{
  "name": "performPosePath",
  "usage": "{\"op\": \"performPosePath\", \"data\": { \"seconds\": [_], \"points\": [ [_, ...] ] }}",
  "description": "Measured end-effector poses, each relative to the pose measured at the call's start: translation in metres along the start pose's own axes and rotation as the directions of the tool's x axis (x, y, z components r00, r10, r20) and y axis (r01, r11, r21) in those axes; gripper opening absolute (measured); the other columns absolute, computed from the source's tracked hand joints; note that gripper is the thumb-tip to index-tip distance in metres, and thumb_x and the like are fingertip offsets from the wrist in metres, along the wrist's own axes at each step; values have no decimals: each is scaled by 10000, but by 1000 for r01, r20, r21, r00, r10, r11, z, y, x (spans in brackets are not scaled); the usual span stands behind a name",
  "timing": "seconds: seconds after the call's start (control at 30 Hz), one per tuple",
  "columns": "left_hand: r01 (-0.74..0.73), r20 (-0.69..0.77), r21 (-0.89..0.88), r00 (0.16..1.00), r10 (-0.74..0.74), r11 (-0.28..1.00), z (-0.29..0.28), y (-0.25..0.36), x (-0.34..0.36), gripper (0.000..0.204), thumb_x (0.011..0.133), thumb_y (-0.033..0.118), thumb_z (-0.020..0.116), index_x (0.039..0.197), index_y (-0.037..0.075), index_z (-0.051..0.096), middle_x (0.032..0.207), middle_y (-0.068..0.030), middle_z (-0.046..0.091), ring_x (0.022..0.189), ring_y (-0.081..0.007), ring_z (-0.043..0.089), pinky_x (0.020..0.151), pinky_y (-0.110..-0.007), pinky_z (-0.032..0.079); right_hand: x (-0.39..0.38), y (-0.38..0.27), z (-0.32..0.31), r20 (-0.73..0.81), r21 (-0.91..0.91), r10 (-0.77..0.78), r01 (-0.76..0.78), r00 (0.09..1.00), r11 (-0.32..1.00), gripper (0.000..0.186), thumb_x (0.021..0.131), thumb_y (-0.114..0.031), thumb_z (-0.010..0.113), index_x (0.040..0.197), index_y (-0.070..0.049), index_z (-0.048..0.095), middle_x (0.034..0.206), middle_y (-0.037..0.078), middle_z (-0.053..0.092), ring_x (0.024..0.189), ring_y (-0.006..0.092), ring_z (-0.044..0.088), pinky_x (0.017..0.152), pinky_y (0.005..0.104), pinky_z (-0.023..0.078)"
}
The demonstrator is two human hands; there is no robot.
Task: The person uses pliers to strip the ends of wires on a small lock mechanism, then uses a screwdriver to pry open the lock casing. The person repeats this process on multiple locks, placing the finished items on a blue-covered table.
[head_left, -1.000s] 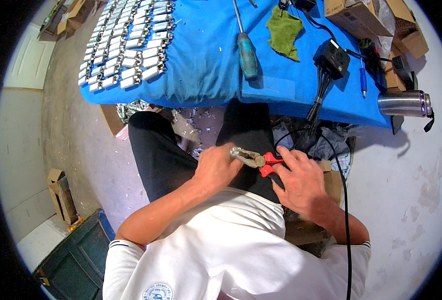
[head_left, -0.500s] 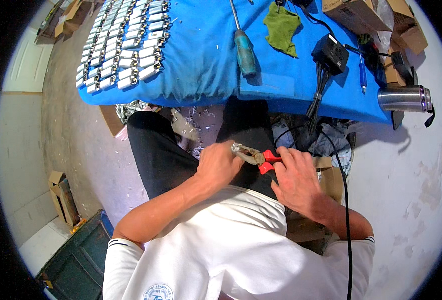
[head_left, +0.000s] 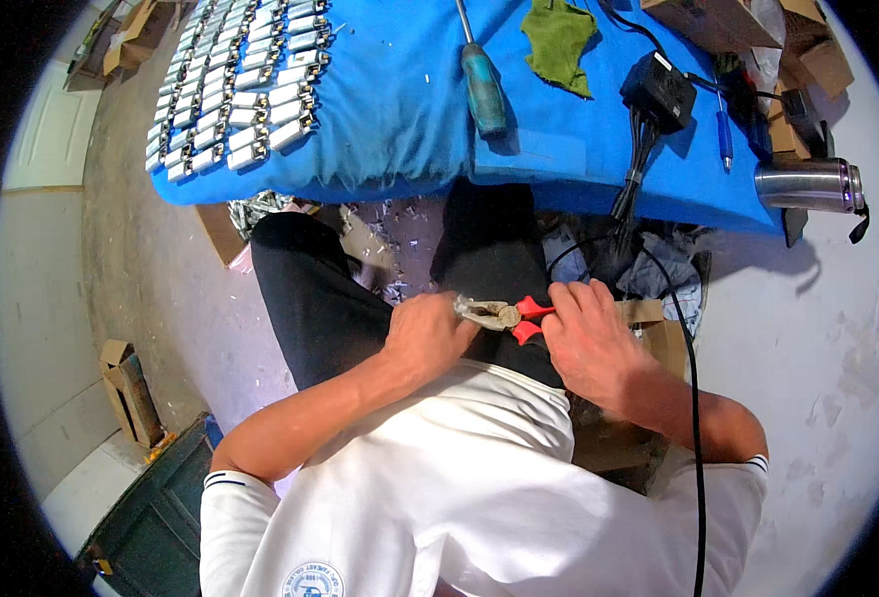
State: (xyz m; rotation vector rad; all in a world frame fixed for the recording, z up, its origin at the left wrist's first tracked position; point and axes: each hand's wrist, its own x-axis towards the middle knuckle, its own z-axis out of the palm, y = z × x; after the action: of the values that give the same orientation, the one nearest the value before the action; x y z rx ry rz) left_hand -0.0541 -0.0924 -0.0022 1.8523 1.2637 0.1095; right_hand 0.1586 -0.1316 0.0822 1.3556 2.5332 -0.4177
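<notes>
Over my lap, my right hand (head_left: 590, 333) is closed on the red-handled pliers (head_left: 504, 316), whose jaws point left. My left hand (head_left: 424, 331) is closed on a small silvery piece (head_left: 462, 304) at the jaw tips; its exact shape is too small to make out. Beyond my knees is a blue-covered table (head_left: 390, 129). Several rows of white-and-metal pieces (head_left: 265, 104) lie on its left part. A screwdriver with a teal handle (head_left: 482, 90), a green cloth (head_left: 556, 45) and a blue pen (head_left: 724, 139) lie further right.
A black adapter (head_left: 658, 92) with bundled cables sits on the table, one cable hanging past my right arm. A steel bottle (head_left: 802, 186) stands on its side at the right edge, near cardboard boxes (head_left: 713, 25). A tall box (head_left: 129, 393) and a dark green panel (head_left: 146, 507) are at lower left.
My right hand and arm have shifted a little up and right with the pliers, which now lie more level. My left hand has moved slightly left and down.
</notes>
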Motion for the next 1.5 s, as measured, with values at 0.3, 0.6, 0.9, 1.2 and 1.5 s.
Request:
{"op": "performPosePath", "data": {
  "seconds": [0.3, 0.6, 0.9, 1.2, 1.5],
  "points": [
    [-70, -62, 5, 996, 70, 998, -5, -5, 2, 209, 761, 153, 657, 683, -33, 603, 629, -244, 583, 644, -417, 613, 591, -462, 493, 3, -3, 2, 75, 60, 35, -39, 997, 997, 184, 803, -120, 581, 908, 30, 591, 1092, 208, 520, 990, 299, 515, 847, 394, 428],
    [-50, -44, 25, 998, 51, 998, -9, -1, 1, 210, 766, 169, 656, 693, -23, 610, 629, -233, 590, 650, -414, 617, 606, -465, 498, 4, -7, 10, 150, 186, 93, -121, 984, 975, 303, 781, -185, 705, 940, 36, 571, 1175, 200, 484, 1054, 318, 499, 902, 385, 431],
    [-62, -4, 88, 998, 62, 994, -6, -12, -1, 262, 781, 208, 684, 696, -32, 618, 593, -228, 585, 578, -385, 620, 555, -444, 499, 5, -8, 23, 184, 324, 58, -116, 981, 939, 271, 818, -185, 669, 938, 36, 569, 997, 156, 488, 920, 297, 506, 839, 393, 456],
    [31, 101, 144, 994, -46, 989, -12, -5, -5, 289, 804, 267, 670, 724, -11, 668, 672, -232, 631, 662, -392, 644, 644, -463, 519, 2, -8, 44, 138, 551, 41, -111, 990, 827, 217, 847, -164, 601, 898, 44, 569, 936, 191, 525, 872, 333, 564, 799, 424, 483],
    [45, 153, 161, 986, -71, 986, -14, -7, -7, 318, 805, 282, 680, 735, -27, 672, 697, -248, 640, 685, -387, 654, 670, -453, 524, -1, -17, 59, 40, 804, 85, -83, 996, 589, 150, 824, -94, 590, 870, 46, 561, 821, 180, 546, 723, 362, 576, 654, 415, 467]
  ]
}}
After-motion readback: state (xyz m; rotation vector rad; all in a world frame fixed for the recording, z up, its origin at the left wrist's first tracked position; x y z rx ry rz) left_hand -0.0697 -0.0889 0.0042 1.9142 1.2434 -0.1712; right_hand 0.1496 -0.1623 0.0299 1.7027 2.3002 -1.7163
